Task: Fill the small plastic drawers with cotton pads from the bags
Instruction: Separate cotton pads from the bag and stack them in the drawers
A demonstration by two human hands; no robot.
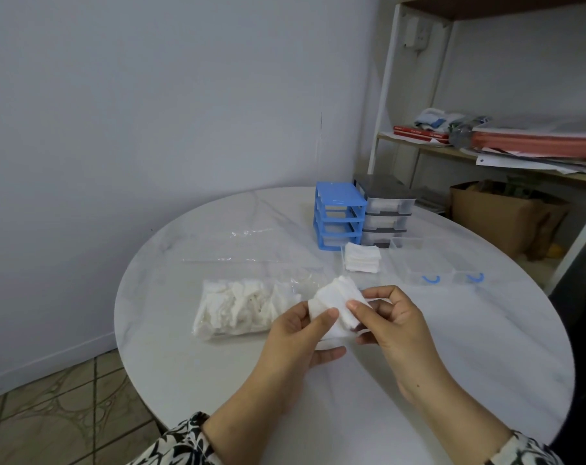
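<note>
A stack of pads (335, 313) is pinched between the curled fingers (328, 315) of the left hand (298, 344) and those of the right hand (395, 327), above the bench (452, 347). A pad bag (241, 307) is lying just left. Further pads are seen in a drawer (362, 258) before the blue unit (338, 219) and grey unit (385, 209). Clear drawers (422, 260) are set to the right.

We see soft, even, cool daylight with faint shadows, slight sheen on the marble table (452, 347), overall softness, and wide-angle bending of the shelf unit (384, 105).
</note>
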